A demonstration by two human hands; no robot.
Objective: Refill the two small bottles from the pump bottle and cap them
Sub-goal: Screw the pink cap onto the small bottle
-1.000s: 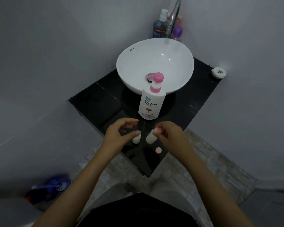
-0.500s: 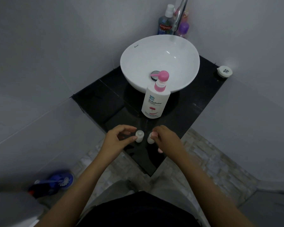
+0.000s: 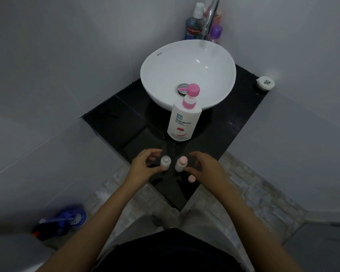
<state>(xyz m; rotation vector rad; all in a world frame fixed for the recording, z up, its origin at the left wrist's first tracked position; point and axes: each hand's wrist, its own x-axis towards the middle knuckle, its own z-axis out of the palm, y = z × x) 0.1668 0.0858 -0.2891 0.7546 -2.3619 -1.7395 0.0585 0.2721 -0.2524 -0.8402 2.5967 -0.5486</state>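
The white pump bottle (image 3: 184, 118) with a pink pump head stands on the black counter (image 3: 114, 118) in front of the basin. Nearer the front edge stand two small white bottles. The left small bottle (image 3: 165, 162) has no cap. The right small bottle (image 3: 180, 164) wears a pink cap. A loose pink cap (image 3: 191, 179) lies on the counter just right of them. My left hand (image 3: 145, 165) curves loosely beside the left bottle, thumb tip touching its lower side. My right hand (image 3: 206, 165) hovers beside the capped bottle with fingers spread, holding nothing.
A white basin (image 3: 157, 75) with a chrome tap (image 3: 210, 18) fills the back of the counter. A mouthwash bottle (image 3: 193, 26) and a purple-capped bottle (image 3: 216, 33) stand behind it. A small white round lid (image 3: 265, 82) sits at the right corner. A blue brush (image 3: 67, 218) lies on the floor.
The pink cap that my right hand held at the right small bottle now sits on that bottle. My right hand's fingers have opened and drawn slightly away. My left hand loosened around the left bottle.
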